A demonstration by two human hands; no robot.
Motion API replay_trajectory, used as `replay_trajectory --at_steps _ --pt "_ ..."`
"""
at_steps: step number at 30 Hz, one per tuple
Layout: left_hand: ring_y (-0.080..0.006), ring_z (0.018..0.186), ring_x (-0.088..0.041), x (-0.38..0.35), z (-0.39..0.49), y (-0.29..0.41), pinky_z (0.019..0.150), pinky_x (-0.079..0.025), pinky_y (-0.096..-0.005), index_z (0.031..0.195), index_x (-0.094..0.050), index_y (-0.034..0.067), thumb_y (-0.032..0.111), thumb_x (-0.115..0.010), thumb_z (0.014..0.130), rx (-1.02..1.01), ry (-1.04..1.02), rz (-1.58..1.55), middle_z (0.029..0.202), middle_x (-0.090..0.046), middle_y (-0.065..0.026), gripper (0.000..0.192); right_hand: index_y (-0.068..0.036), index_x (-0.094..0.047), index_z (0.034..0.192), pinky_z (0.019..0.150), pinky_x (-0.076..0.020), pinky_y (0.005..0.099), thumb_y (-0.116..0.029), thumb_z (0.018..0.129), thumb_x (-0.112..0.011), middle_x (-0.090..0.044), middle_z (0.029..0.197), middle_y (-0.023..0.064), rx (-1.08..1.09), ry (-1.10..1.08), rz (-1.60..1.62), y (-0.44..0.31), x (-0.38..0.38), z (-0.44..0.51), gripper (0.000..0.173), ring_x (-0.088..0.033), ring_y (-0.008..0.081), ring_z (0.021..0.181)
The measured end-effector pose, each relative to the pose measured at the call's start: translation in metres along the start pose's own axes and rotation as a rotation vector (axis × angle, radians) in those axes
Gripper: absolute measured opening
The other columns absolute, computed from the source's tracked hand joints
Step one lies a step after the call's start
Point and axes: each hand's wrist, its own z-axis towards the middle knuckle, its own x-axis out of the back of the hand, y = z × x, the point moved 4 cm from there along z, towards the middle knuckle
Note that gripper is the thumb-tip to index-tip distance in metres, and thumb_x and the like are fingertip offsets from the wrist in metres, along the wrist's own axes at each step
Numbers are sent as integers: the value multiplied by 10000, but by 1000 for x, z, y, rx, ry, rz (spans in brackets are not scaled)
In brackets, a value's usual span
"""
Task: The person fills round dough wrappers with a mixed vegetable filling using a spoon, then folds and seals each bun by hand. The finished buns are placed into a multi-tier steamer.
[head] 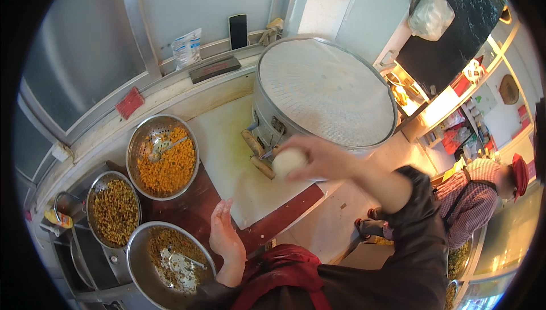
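A white, round dough bun (289,163) is gripped in my right hand (308,156), which is blurred in front of the steamer's near side. My left hand (227,237) holds nothing; its palm is flat and raised at the front edge of the white board (230,173). Beyond my right hand stands a large round metal steamer (273,116), topped by a pale mesh liner (326,86) with no buns on it. Short wooden rods, perhaps rolling pins (262,167), lie on the board by the steamer, partly hidden by the bun.
To the left are a perforated metal bowl of orange filling (164,173), a bowl of greenish-brown filling (111,212) and a bowl with less filling (177,241); spoons rest in two. A phone (238,32) leans on the back ledge. A co-worker (471,195) stands at right.
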Motion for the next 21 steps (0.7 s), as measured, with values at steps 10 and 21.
replay_trajectory --at_steps 10,21 --pt "-274 1165 -549 1 12 -11 1087 -364 -392 1114 -551 -37 230 -388 1019 109 103 51 1151 -586 -153 327 -97 -567 1212 928 -463 434 -110 722 -777 -615 1146 139 -132 -166 -597 98 120 69 534 -572 351 1078" --pt "-241 1114 -580 25 16 -17 1040 -413 -368 1105 -553 -8 264 -387 1030 147 99 93 1134 -605 -133 327 -107 -581 1247 984 -446 421 -226 775 -758 -593 1192 158 -80 -148 -625 104 118 74 518 -557 354 1119"
